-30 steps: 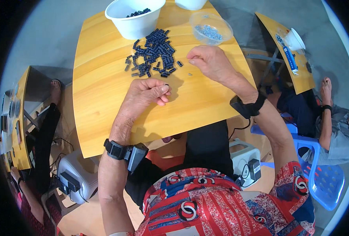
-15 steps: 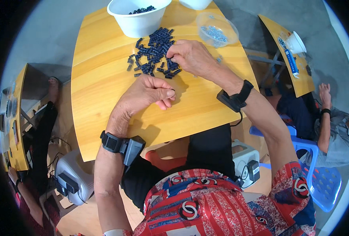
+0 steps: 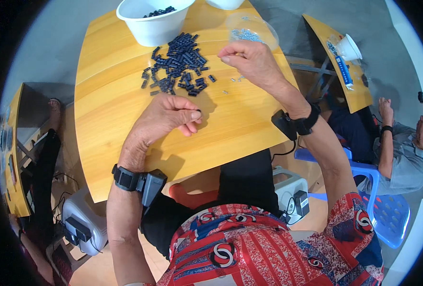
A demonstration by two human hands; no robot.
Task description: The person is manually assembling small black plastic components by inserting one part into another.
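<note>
My left hand [image 3: 168, 114] is closed in a pinch just above the near middle of the table. A small black plastic piece [image 3: 199, 111] peeks out between its thumb and forefinger, mostly hidden. Beyond it spreads a pile of short black plastic pieces [image 3: 180, 55]. My right hand [image 3: 252, 62] hovers to the right of the pile, thumb and fingertips drawn together; whatever they hold, if anything, is too small to make out. Below that hand lie several tiny silvery metal parts [image 3: 225, 92]. A clear round tub [image 3: 270, 34] with more silvery parts stands partly behind it.
At the far side of the wooden table [image 3: 111, 133] stands a white bowl [image 3: 156, 31] with more black pieces; another white container [image 3: 225, 4] is cut off beside it. On the right, a person [image 3: 402, 148] sits by another table [image 3: 359, 97]. A further table stands far left.
My right hand has moved away from the black pile to the right, toward the loose silvery parts. My left hand keeps its pinch. The whole view has shifted slightly.
</note>
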